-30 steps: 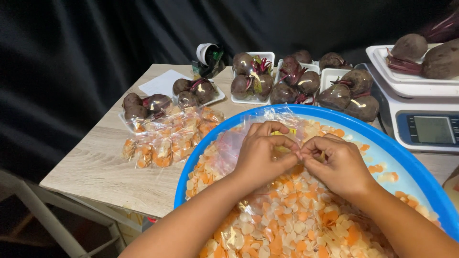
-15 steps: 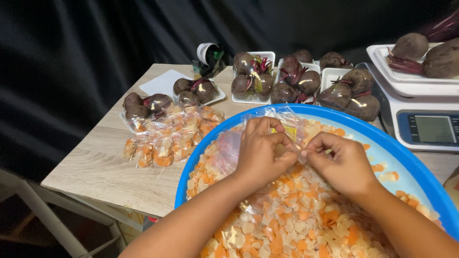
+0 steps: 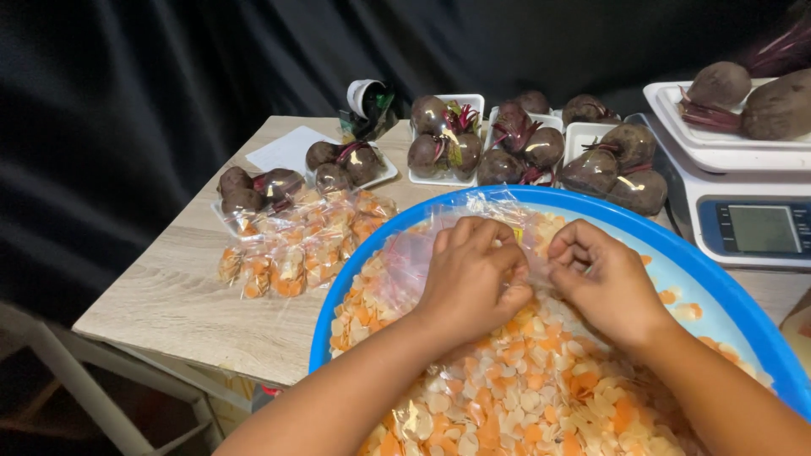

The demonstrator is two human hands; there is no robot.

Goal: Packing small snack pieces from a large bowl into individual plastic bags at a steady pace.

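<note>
A big blue basin [image 3: 718, 283] holds a heap of thin orange and cream chips [image 3: 524, 397]. Over it my left hand [image 3: 473, 283] and my right hand [image 3: 604, 283] pinch the top of a clear plastic bag [image 3: 405, 257] that lies on the chips. The fingertips of both hands meet at the bag's mouth. A second clear bag with chips in it [image 3: 422, 405] lies under my left forearm.
Filled chip bags [image 3: 296, 245] lie on the wooden table [image 3: 169, 295] left of the basin. Wrapped beetroot trays [image 3: 448, 139] line the back. A white scale [image 3: 743, 211] with beetroots [image 3: 781, 105] on its tray stands at right. Black curtain behind.
Both hands have dropped slightly and turned palms down over the bag's mouth; the fingers have kept working at the plastic. Nothing else has moved.
</note>
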